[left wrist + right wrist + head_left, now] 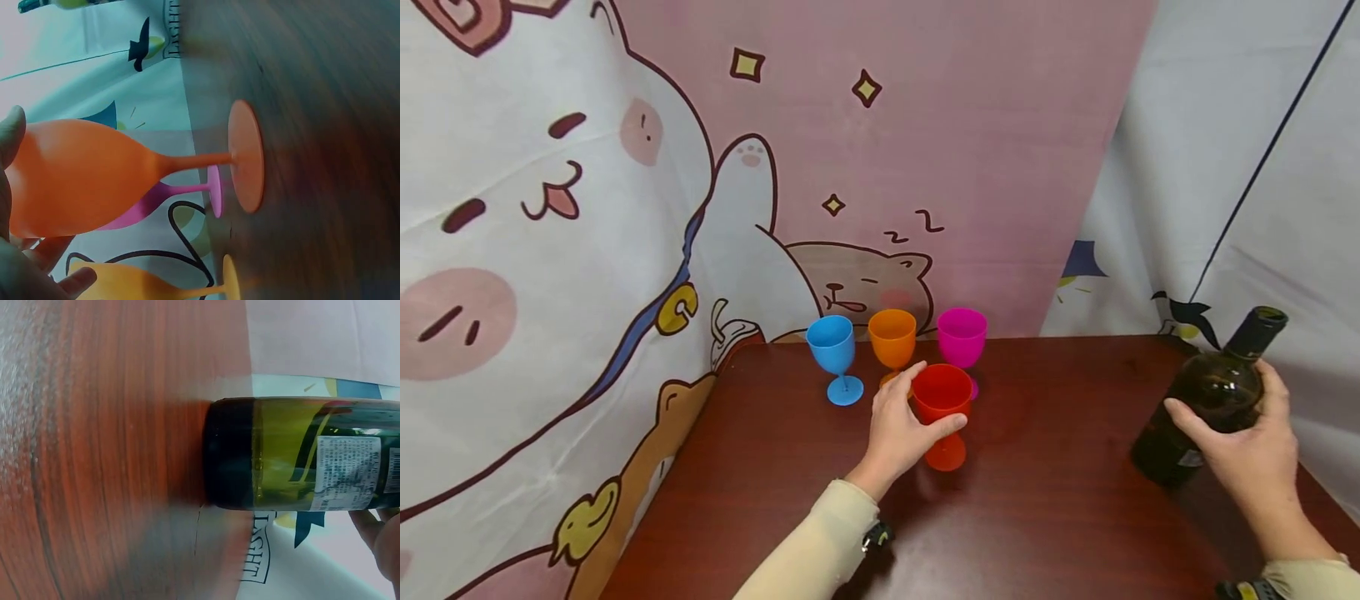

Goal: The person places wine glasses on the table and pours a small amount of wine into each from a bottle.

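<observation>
My left hand (901,429) holds a red plastic goblet (942,392) round its bowl, thumb on one side and fingers on the other. In the left wrist view the goblet (81,178) has its stem and round foot in plain sight; whether the foot touches the table I cannot tell. At the right, my right hand (1255,450) grips a dark green wine bottle (1206,408) round its body. The bottle's neck leans to the right in the head view. Its base and a white printed label (347,472) show in the right wrist view.
Behind the red goblet, a blue goblet (832,346), an orange goblet (892,337) and a magenta goblet (962,335) stand in a row near the back of the brown table (1037,517). A cloth with cartoon animals (985,167) hangs behind the table.
</observation>
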Tool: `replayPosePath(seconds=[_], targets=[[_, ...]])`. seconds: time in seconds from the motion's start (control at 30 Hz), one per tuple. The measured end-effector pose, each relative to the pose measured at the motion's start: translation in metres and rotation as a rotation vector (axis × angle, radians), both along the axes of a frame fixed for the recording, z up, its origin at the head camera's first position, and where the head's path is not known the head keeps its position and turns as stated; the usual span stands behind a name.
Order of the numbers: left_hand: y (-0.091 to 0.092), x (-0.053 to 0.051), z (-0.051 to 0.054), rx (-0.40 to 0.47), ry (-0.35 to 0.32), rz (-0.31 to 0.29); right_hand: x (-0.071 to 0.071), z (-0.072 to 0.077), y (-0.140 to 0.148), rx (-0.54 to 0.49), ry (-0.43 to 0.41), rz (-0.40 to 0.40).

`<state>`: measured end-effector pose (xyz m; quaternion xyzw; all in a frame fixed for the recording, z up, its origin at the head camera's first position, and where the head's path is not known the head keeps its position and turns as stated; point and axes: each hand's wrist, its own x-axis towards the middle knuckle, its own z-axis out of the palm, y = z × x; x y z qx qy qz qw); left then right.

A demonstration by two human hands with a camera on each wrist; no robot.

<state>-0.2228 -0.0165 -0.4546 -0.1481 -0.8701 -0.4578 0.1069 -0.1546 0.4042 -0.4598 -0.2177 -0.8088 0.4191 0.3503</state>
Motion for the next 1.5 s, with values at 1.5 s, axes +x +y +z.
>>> replayPosePath(seconds=[1.5], targets=[[0.013, -0.002, -0.012, 0.095, -0.032, 0.06, -0.062, 0.129, -0.106, 1.28, 0.195, 0.78]])
